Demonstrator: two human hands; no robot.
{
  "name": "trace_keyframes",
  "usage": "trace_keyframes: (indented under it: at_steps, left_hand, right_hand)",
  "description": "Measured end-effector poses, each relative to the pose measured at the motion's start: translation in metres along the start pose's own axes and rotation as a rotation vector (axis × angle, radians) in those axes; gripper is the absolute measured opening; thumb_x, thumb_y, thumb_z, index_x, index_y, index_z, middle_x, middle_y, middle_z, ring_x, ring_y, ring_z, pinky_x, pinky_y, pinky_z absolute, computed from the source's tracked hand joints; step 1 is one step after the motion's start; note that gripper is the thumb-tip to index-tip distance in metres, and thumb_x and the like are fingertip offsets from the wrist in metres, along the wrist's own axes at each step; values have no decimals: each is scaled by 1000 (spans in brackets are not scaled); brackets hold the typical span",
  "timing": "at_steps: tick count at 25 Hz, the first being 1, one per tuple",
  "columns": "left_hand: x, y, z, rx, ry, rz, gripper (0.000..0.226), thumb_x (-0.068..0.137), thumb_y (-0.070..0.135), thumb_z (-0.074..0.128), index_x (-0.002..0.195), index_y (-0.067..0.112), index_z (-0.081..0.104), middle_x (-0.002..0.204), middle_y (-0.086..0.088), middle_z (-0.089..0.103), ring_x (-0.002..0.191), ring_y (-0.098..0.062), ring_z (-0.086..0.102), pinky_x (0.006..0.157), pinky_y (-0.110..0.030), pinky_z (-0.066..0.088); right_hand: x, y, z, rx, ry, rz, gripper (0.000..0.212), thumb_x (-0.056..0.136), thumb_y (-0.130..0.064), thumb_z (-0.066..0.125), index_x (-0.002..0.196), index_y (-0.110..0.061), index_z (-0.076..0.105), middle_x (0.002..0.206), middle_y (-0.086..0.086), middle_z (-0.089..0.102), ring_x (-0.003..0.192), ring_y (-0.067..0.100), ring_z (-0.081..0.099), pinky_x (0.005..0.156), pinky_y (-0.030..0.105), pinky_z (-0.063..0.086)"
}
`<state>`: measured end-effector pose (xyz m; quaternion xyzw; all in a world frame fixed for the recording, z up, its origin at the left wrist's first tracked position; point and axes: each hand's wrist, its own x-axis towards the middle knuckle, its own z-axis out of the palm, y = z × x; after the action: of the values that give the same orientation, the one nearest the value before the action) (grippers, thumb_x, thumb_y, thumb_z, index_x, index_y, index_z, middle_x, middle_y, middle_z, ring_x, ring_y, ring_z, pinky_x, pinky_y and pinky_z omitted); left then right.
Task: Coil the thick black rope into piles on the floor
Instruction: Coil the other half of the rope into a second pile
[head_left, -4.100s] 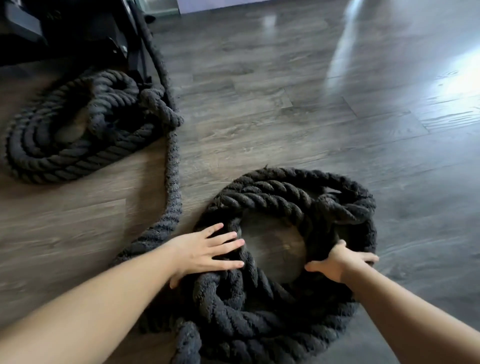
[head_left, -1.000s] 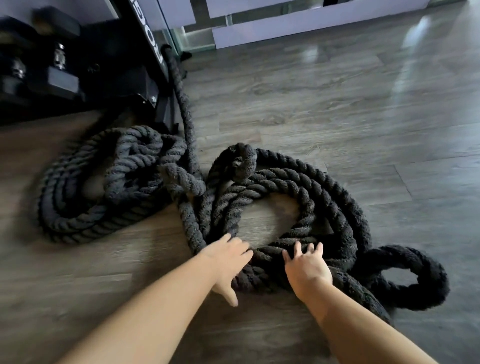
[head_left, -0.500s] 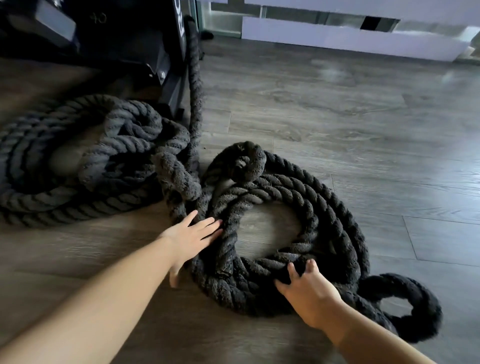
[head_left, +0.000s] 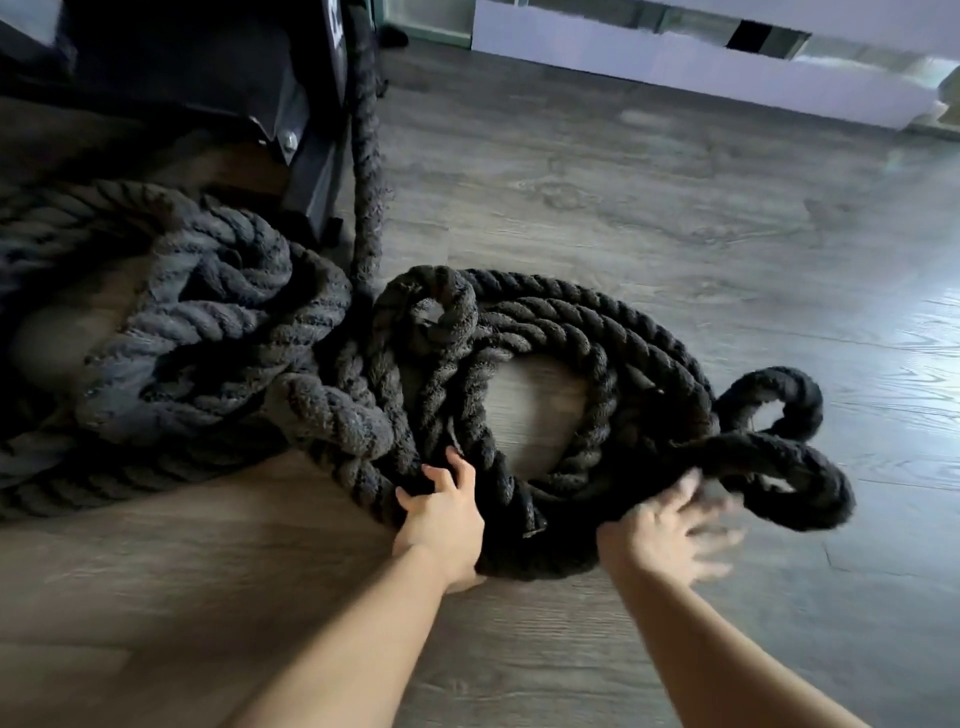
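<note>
While the thick black rope (head_left: 597, 332) lies on the wood floor (head_left: 675, 182) in two heaps, coiling is judged incomplete.

Far left: first coil (head_left: 171, 332), loosely stacked, against the foot of a black metal rack (head_left: 218, 78). One strand (head_left: 366, 171) runs up along the rack post, out of frame at top.

Centre: second coil (head_left: 545, 322), a ring with bare floor showing in its middle. It touches the first coil where a fat loop (head_left: 337, 415) lies across both. A small upright loop (head_left: 436, 306) sits at its far-left edge.

Left hand (head_left: 441, 514): grip closed on the near-left strands of the second coil, fingers curled over the rope.

Right hand (head_left: 670, 525): motion-blurred, fingers spread, at the near-right edge beside a stray double loop (head_left: 779, 452) that lies outside the ring. Grip reads as open, touching or nearly touching rope; contact cannot be confirmed.

Risks (judgement):
- The stray loop, if dragged in carelessly, could kink or cross under other turns because the rope is stiff and heavy.
- Pushing the ring leftward could merge the two piles where they already touch.
- The upright strand may pull taut and tug turns off the coil.
</note>
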<state>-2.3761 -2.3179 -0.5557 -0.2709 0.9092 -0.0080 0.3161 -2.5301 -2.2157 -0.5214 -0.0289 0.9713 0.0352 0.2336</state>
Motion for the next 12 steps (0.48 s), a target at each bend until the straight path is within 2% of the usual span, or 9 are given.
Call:
trace_keyframes:
  at_steps: [2,3,5,6,7,9,10,11,12]
  left_hand:
    - [20,11,-6,31,-36,-36,49,94,19,44,133,-12,49,147,-41,10,128,-54,37,81,-64,52]
    - [28,12,-13,28,-58,-78,48,91,16,45,131,-10,54,143,-42,17,123,-51,45,76,-61,56]
    - [40,14,-22,64,-111,-108,53,85,0,33,132,-14,50,140,-45,22,119,-49,51,75,-56,58]
    - [44,17,-24,125,-113,-45,52,86,-6,28,135,-20,40,142,-46,19,119,-53,48,80,-57,57]
    - [44,17,-31,149,-137,35,48,92,-4,33,138,-21,35,142,-47,19,118,-56,47,83,-57,55]
    - [43,2,-70,150,-130,210,57,97,32,54,132,-13,48,135,-39,42,112,-47,56,83,-52,55]
    - [48,-14,-93,119,-80,281,68,87,55,63,121,-4,59,126,-27,56,107,-38,60,81,-46,56]
    - [57,-34,-115,86,-20,295,78,74,71,67,114,3,64,119,-17,63,106,-32,61,81,-41,53]
    - [67,-58,-132,91,47,274,87,64,79,68,115,8,64,120,-11,62,110,-29,58,85,-40,50]
  right_hand:
    - [-5,-29,2,509,-191,272,108,84,-29,68,154,-11,-13,158,21,-14,143,43,12,114,53,16]
    - [-2,-39,4,601,-216,309,120,79,-41,74,153,-8,-14,158,23,-2,139,43,26,112,51,23]
    - [8,-55,5,521,-252,302,147,62,-65,79,148,0,-20,152,28,16,132,40,37,107,49,33]
    - [13,-58,3,456,-265,301,154,56,-71,79,146,4,-22,150,30,20,132,39,38,106,48,34]
    - [18,-60,4,412,-264,303,158,53,-73,79,145,6,-23,149,31,23,131,39,39,106,47,37]
    - [25,-59,10,396,-234,321,162,50,-68,84,144,6,-25,147,31,23,129,40,40,104,47,40]
    - [28,-59,13,410,-227,327,163,49,-65,86,144,4,-26,147,30,22,127,41,40,103,48,40]
    - [31,-59,16,430,-225,326,164,47,-64,87,144,2,-27,146,29,21,125,42,41,102,48,41]
    - [32,-60,18,435,-224,320,165,46,-64,88,144,2,-28,144,29,20,123,43,42,102,49,41]
